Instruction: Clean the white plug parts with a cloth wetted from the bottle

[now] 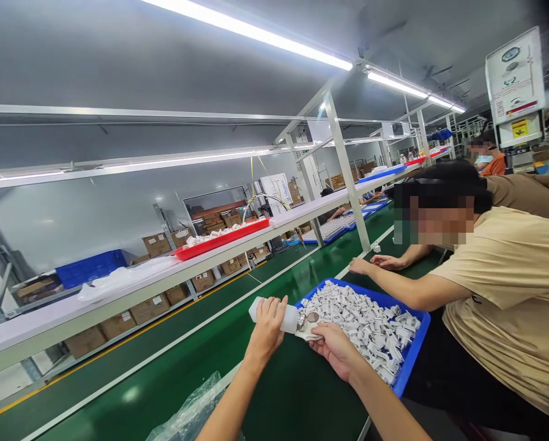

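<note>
My left hand point(268, 324) is wrapped round a white translucent bottle point(290, 319), which is tilted on its side with its metal-looking top pointing right. Against that top is a white cloth point(309, 332), pinched in my right hand point(336, 350). Both hands are above the green work surface point(302, 392), at the near left edge of a blue tray point(414, 361). Many small white plastic parts point(366, 321) are heaped in the tray.
Beyond the tray, a person in a beige shirt point(508, 263) leans over the surface, hands near its far side. Clear plastic film point(186, 410) lies at the lower left. A raised shelf point(141, 288) carries a red tray point(223, 239) of white parts.
</note>
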Demonstrator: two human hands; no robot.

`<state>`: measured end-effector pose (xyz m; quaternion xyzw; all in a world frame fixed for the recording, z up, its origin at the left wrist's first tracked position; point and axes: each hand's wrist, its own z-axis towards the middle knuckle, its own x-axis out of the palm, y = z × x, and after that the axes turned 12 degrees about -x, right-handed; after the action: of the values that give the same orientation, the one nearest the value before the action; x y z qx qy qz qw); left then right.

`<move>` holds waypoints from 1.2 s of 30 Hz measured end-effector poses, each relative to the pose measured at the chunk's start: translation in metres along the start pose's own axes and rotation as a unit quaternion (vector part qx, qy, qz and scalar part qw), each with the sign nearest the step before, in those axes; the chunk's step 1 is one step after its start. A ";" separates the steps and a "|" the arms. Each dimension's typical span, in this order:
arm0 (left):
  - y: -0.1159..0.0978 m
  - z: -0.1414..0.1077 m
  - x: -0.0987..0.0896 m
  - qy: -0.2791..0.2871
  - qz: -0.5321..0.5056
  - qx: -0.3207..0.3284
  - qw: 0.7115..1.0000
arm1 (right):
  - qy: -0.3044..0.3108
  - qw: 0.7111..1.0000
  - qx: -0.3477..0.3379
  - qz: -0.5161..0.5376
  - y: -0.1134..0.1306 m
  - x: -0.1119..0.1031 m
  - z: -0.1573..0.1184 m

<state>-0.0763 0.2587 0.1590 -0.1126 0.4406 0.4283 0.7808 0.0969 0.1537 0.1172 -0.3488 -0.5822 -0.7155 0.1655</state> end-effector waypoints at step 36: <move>-0.042 -0.030 0.052 -0.012 -0.333 -0.393 0.857 | 0.007 0.999 -0.033 -0.007 0.005 -0.003 0.002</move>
<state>-0.0489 0.2459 0.0918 -0.5449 0.1628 0.2813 0.7729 0.1029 0.1536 0.1194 -0.3456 -0.5593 -0.7379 0.1528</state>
